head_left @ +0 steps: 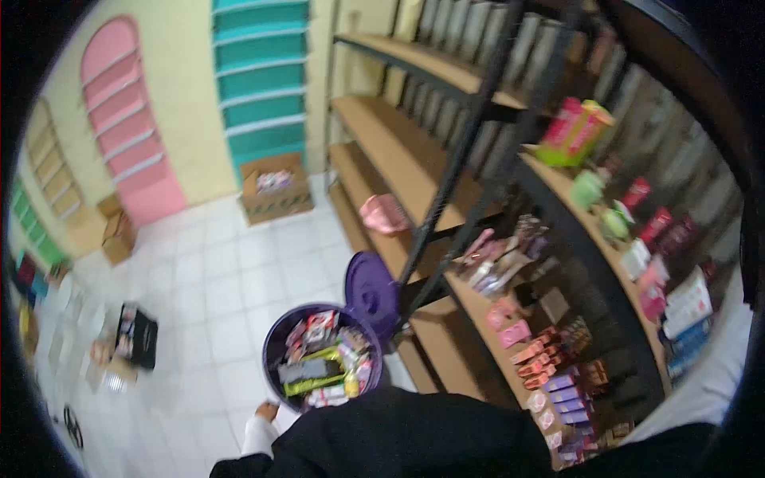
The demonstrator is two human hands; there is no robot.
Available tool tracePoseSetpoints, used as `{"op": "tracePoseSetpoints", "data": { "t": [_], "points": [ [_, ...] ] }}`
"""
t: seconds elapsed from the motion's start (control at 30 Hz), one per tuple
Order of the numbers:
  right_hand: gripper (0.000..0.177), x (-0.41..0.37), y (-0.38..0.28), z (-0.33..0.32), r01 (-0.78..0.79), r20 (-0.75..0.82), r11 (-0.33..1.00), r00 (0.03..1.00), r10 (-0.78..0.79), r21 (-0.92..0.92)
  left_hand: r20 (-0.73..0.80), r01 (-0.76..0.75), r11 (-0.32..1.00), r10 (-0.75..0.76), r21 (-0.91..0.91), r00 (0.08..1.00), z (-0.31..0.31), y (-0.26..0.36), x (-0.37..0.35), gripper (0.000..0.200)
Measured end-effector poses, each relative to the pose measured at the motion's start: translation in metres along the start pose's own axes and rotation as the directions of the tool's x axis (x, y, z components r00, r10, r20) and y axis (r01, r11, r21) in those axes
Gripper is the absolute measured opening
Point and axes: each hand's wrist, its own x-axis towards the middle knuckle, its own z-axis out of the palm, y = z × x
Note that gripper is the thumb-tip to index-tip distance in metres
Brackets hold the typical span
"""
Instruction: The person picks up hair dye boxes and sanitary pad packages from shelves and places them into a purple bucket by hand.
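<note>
Your left hand [268, 411], too blurred to tell whether open or closed, is just beside the near-left rim of the purple tub [266, 357], with the colorful packets [325, 362] inside it to the hand's right.

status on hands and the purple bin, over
Left hand beside purple bin, grip unclear; right hand out of view. Bin open, holding mixed packets. Lid off, between bin and rack.

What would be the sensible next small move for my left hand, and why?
Probably ease the left hand over the rim of the purple tub: the hand is just outside it, the tub is open with packets inside, and the lid is off to one side.
</note>
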Motion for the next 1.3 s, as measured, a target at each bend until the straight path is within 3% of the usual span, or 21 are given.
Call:
{"op": "tracePoseSetpoints", "data": {
  "t": [0.03,0.13,0.2,0.3,0.33,0.4,0.43,0.47,0.53,0.63,0.7,0.73,0.8,0.87,0.93,0.97,1.0,1.1,1.27,1.3],
  "points": [
    [0.037,-0.008,-0.025,-0.003,0.027,-0.04,0.998,0.999,-0.024,0.062,-0.042,0.23,0.924,-0.254,-0.307,0.966,-0.04,0.048,-0.033,0.059],
    [0.035,-0.046,-0.105,-0.017,0.12,-0.168,0.949,0.983,-0.073,0.292,-0.084,0.213,0.882,-0.271,-0.42,0.959,-0.079,0.078,-0.035,0.06],
    [0.033,-0.078,-0.155,-0.027,0.193,-0.236,0.868,0.967,-0.091,0.457,-0.274,-0.056,0.847,-0.107,-0.528,0.956,-0.123,0.112,-0.046,0.046],
    [0.031,-0.132,-0.229,-0.038,0.299,-0.28,0.643,0.95,-0.136,0.705,-0.359,-0.154,0.785,-0.093,-0.6,0.929,-0.199,0.168,-0.055,0.042],
    [0.03,-0.155,-0.257,-0.038,0.311,-0.269,0.54,0.95,-0.157,0.782,-0.445,-0.289,0.728,-0.024,-0.622,0.895,-0.2,0.159,-0.035,0.039],
    [0.029,-0.207,-0.31,-0.033,0.265,-0.2,0.306,0.953,-0.227,0.914,-0.392,-0.331,0.521,-0.008,-0.787,0.92,-0.248,0.189,-0.049,0.04],
    [0.028,-0.236,-0.333,-0.029,0.203,-0.148,0.188,0.951,-0.272,0.961,-0.447,-0.446,0.231,0.048,-0.865,0.893,-0.264,0.205,-0.06,0.043],
    [0.027,-0.263,-0.355,-0.026,0.126,-0.092,0.089,0.943,-0.321,0.988,-0.454,-0.455,0.235,0.061,-0.859,0.889,-0.282,0.22,-0.074,0.054],
    [0.026,-0.323,-0.393,-0.012,-0.059,0.031,-0.051,0.9,-0.435,0.997,-0.457,-0.458,-0.017,0.098,-0.889,0.884,-0.299,0.235,-0.087,0.065],
    [0.024,-0.44,-0.445,0.028,-0.247,0.156,-0.065,0.773,-0.614,0.967,-0.422,-0.367,-0.252,0.211,-0.895,0.882,-0.301,0.246,-0.095,0.071],
    [0.02,-0.527,-0.473,0.058,-0.165,0.123,0.005,0.714,-0.69,0.986,-0.352,-0.279,-0.272,0.274,-0.921,0.895,-0.281,0.237,-0.078,0.074],
    [0.019,-0.609,-0.489,0.066,-0.363,0.198,-0.13,0.736,-0.648,0.923,-0.25,-0.187,-0.236,0.272,-0.953,0.929,-0.259,0.23,-0.065,0.074],
    [0.018,-0.68,-0.494,0.082,-0.459,0.308,-0.018,0.625,-0.718,0.888,-0.1,-0.082,-0.082,0.245,-0.993,0.964,-0.228,0.228,-0.046,0.079],
    [0.019,-0.744,-0.498,0.095,-0.536,0.41,0.065,0.557,-0.722,0.842,0.02,0.018,0.026,0.106,-1.0,0.994,-0.185,0.213,-0.027,0.078],
    [0.02,-0.807,-0.499,0.106,-0.615,0.481,0.094,0.501,-0.719,0.783,0.123,0.121,0.119,0.012,-0.985,0.992,-0.134,0.182,-0.01,0.078],
    [0.018,-0.829,-0.497,0.105,-0.599,0.508,0.179,0.442,-0.739,0.781,0.181,0.187,0.18,-0.05,-0.966,0.982,-0.114,0.167,-0.009,0.078],
    [0.017,-0.855,-0.496,0.108,-0.618,0.51,0.181,0.41,-0.756,0.765,0.269,0.298,0.207,-0.155,-0.932,0.95,-0.132,0.181,-0.032,0.069],
    [0.015,-0.934,-0.499,0.117,-0.641,0.524,0.22,0.332,-0.785,0.735,0.286,0.364,0.28,-0.285,-0.888,0.915,-0.087,0.141,-0.05,0.07],
    [0.012,-1.024,-0.518,0.115,-0.672,0.475,0.209,0.238,-0.847,0.71,0.186,0.382,0.642,-0.353,-0.664,0.917,-0.02,0.062,-0.095,0.062],
    [0.013,-1.04,-0.525,0.108,-0.683,0.497,0.194,0.279,-0.821,0.704,0.177,0.413,0.687,-0.389,-0.598,0.904,-0.024,0.062,-0.107,0.061]
  ]
}}
